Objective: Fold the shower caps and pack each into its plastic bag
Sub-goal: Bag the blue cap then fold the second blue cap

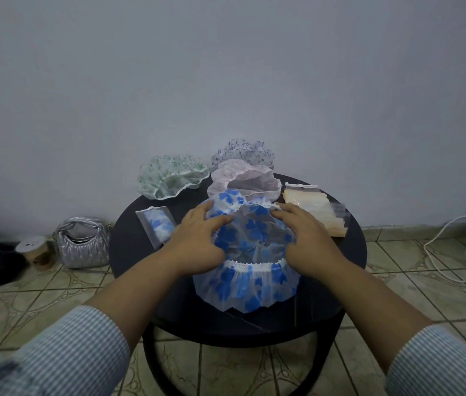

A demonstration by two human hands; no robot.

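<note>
We can't make out any readable text, labels, brands or numbers anywhere. The round lid (30,243) on the small jar at the left of the frame has a few dark marks, but they're too small to read.

Both hands, left hand (197,238) and right hand (303,238), are pressing on a translucent blue-flowered shower cap (250,284) lying on a round black table (337,284).
</note>
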